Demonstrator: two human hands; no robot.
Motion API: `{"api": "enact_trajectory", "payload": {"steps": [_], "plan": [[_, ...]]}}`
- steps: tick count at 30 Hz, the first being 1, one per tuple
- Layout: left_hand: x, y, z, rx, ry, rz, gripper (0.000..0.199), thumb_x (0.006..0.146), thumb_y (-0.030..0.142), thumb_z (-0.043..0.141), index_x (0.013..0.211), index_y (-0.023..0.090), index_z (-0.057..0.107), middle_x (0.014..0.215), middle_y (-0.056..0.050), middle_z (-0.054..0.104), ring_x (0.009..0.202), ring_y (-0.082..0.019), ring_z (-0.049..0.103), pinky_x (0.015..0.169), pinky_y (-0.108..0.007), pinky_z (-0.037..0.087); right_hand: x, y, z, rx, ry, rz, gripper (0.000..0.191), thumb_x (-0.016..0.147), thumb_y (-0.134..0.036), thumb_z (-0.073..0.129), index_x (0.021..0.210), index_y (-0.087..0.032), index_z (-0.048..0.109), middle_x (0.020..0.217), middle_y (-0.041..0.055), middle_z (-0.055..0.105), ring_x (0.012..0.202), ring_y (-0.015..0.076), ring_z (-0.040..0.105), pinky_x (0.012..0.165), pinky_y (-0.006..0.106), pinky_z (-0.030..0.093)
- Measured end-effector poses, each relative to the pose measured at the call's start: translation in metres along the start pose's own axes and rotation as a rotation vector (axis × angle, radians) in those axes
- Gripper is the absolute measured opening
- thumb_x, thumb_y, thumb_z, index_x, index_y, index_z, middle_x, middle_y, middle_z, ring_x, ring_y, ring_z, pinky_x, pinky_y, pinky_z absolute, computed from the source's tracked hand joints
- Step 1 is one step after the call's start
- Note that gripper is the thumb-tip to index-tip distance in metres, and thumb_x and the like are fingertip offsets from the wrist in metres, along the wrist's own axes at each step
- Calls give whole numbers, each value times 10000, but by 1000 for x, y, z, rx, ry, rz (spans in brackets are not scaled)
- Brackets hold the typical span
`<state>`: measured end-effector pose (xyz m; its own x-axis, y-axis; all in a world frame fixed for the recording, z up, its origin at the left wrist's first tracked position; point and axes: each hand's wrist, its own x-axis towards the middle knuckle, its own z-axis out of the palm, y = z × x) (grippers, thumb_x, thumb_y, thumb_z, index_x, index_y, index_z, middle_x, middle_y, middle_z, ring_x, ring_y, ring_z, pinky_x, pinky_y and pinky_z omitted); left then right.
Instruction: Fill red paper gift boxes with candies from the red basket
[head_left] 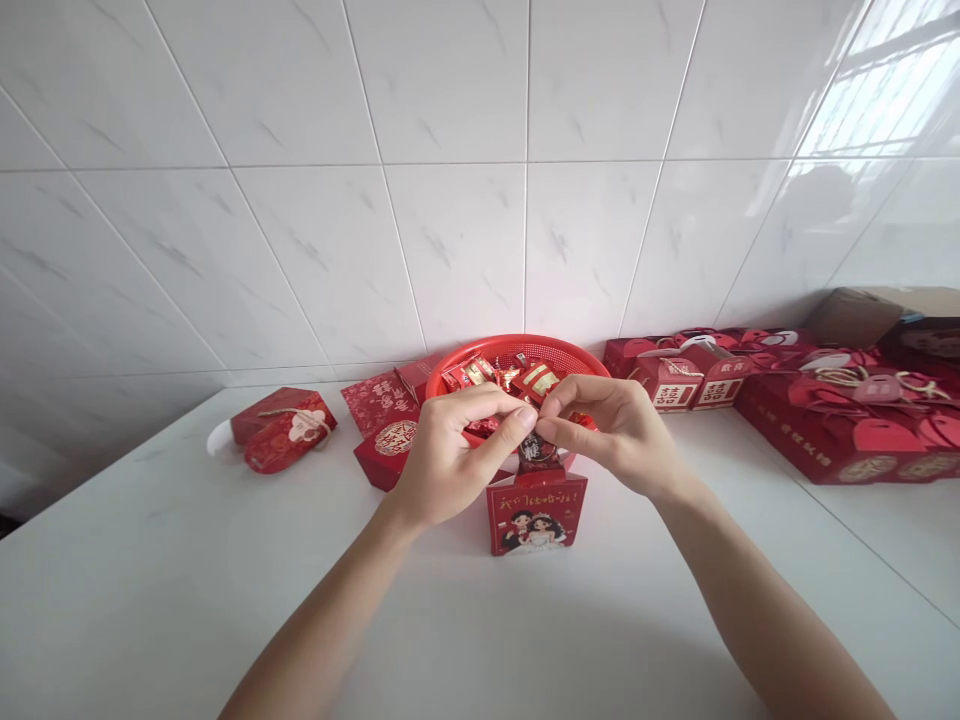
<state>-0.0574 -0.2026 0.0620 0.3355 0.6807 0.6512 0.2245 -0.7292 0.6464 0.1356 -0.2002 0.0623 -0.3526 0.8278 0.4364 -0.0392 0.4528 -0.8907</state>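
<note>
Our left hand (457, 450) and right hand (615, 430) meet fingertip to fingertip, thumbs and index fingers pinched close together at the top of a small, dark, shiny wrapped sweet (537, 452). We cannot tell which hand grips it. The sweet is just above a small red cardboard box printed with a cartoon couple (538, 515), upright on the white tabletop (480, 640). Beyond our hands, near the tiled wall (465, 250), a round red plastic basket (517, 343) holds red-and-gold wrapped packets (540, 378).
</note>
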Motion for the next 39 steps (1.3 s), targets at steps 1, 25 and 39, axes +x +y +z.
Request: {"api": "enact_trajectory", "payload": {"steps": [1,25,39], "plan": [[0,0,0,3,9,-3,250,962,253,609,735,185,690,720,6,661,668,-124,602,594,-241,505,0,0,-2,43,-22,26,211,833,-355,775,787,-166,697,724,6,642,678,129,601,642,271,515],[1,-4,0,35,63,105,131,931,198,640,904,208,767,871,-24,748,802,-167,675,735,-303,541,3,8,-6,171,-31,73,220,895,-395,728,813,-191,715,786,15,605,740,134,516,691,280,431],[0,-3,2,86,121,67,163,911,208,631,779,189,723,729,-4,707,685,-147,631,650,-290,506,4,3,0,178,-38,96,289,838,-450,774,769,-186,681,709,-9,557,679,120,479,657,280,434]]}}
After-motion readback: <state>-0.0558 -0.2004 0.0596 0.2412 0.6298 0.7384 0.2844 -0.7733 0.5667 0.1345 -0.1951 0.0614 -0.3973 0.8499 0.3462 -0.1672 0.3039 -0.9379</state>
